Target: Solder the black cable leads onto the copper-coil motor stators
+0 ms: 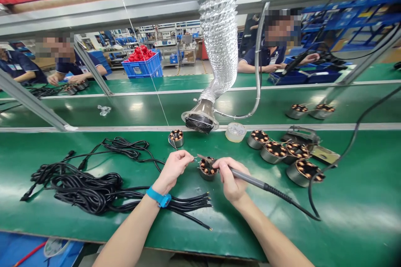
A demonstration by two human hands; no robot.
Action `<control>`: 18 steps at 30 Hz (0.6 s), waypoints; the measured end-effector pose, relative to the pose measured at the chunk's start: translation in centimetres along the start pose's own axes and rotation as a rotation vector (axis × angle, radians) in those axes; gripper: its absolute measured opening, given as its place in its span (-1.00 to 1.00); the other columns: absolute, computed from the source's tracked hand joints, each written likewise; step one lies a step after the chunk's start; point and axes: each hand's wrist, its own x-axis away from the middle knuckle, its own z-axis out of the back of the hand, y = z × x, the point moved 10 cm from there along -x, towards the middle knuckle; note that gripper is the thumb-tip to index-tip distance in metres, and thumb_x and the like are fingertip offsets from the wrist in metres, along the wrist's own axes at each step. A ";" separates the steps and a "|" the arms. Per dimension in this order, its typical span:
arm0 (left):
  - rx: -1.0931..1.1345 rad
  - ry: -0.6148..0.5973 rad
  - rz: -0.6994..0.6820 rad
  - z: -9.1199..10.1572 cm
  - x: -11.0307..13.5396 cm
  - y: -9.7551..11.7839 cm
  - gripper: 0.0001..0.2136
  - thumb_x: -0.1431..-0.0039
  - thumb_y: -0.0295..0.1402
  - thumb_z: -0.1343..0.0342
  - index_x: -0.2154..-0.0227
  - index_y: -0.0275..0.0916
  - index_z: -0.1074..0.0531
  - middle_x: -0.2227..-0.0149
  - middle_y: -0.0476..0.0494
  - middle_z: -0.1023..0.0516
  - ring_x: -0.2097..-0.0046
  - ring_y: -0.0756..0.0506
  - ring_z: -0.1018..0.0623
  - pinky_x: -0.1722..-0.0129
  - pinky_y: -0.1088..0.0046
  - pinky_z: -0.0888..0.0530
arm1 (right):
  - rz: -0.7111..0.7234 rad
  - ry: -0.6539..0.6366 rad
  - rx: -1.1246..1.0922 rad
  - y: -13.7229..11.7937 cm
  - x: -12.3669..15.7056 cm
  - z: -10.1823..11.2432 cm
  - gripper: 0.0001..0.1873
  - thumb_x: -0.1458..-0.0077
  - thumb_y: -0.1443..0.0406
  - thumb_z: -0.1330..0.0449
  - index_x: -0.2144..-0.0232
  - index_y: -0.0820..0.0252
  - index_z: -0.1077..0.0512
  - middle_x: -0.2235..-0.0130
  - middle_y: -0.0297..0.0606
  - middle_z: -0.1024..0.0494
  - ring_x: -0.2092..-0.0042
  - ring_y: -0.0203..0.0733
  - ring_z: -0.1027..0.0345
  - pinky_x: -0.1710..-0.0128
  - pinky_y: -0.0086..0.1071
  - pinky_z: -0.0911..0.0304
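Note:
A small round motor stator (207, 169) with copper windings lies on the green bench in front of me. My right hand (231, 179) grips a soldering iron (250, 180), its tip resting at the stator's upper left edge. My left hand (174, 167) is pinched on a thin solder wire (147, 66) that runs up to a spool overhead, holding its end at the iron's tip. A blue band sits on my left wrist.
A bundle of black cables (94, 187) lies to the left. More stators (283, 154) and an iron stand (308, 142) sit to the right, one stator (176, 138) behind. A fume duct (216, 50) hangs overhead, a tape roll (235, 132) beside it. Other people work across the belt.

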 end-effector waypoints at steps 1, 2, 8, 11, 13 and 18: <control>0.006 -0.002 0.003 0.0 0.0 -0.1 -0.77 0.06 -0.23 -0.23 0.55 -0.29 -0.37 0.65 0.17 -0.09 0.64 0.15 -0.02 0.63 0.55 0.11 | 0.003 0.001 -0.004 -0.1 0.0 0.0 -0.71 -0.27 0.27 -0.07 0.46 0.15 -0.48 0.53 -0.35 -0.51 0.51 -0.26 -0.42 0.47 -0.40 -0.31; 0.010 -0.002 0.006 0.0 0.0 -0.1 -0.77 0.07 -0.23 -0.24 0.55 -0.29 -0.37 0.65 0.17 -0.08 0.64 0.16 -0.02 0.63 0.56 0.12 | 0.003 0.003 -0.005 -0.1 0.0 0.0 -0.71 -0.27 0.28 -0.07 0.46 0.15 -0.48 0.53 -0.35 -0.51 0.51 -0.25 -0.42 0.46 -0.40 -0.31; 0.001 -0.002 0.005 0.0 0.0 -0.3 -0.77 0.06 -0.23 -0.23 0.54 -0.29 -0.37 0.65 0.17 -0.08 0.63 0.16 -0.01 0.63 0.57 0.11 | -0.013 -0.001 -0.001 0.4 0.1 -0.2 -0.71 -0.28 0.27 -0.07 0.44 0.17 -0.50 0.54 -0.33 -0.50 0.49 -0.23 -0.44 0.46 -0.39 -0.32; -0.005 -0.001 0.007 0.0 0.1 -0.1 -0.77 0.06 -0.23 -0.23 0.55 -0.29 -0.37 0.66 0.17 -0.08 0.63 0.15 -0.01 0.63 0.56 0.11 | -0.006 -0.002 -0.009 0.4 0.1 -0.3 -0.72 -0.29 0.28 -0.07 0.42 0.17 -0.49 0.50 -0.32 -0.53 0.46 -0.24 -0.46 0.42 -0.39 -0.34; -0.014 0.000 0.004 0.0 0.2 0.0 -0.77 0.06 -0.23 -0.23 0.54 -0.29 -0.37 0.66 0.17 -0.09 0.63 0.15 -0.02 0.63 0.56 0.10 | -0.007 -0.010 -0.004 0.3 0.0 -0.5 -0.74 -0.30 0.29 -0.07 0.39 0.17 -0.49 0.46 -0.31 -0.55 0.42 -0.24 -0.47 0.38 -0.39 -0.36; -0.052 -0.001 -0.040 -0.1 0.3 0.5 -0.79 0.03 -0.24 -0.21 0.54 -0.29 -0.39 0.65 0.14 -0.15 0.61 0.13 -0.06 0.61 0.55 0.03 | -0.005 -0.071 0.067 0.2 -0.5 -1.3 -0.79 -0.31 0.30 -0.07 0.31 0.16 -0.50 0.38 -0.28 -0.55 0.34 -0.22 -0.47 0.26 -0.35 -0.38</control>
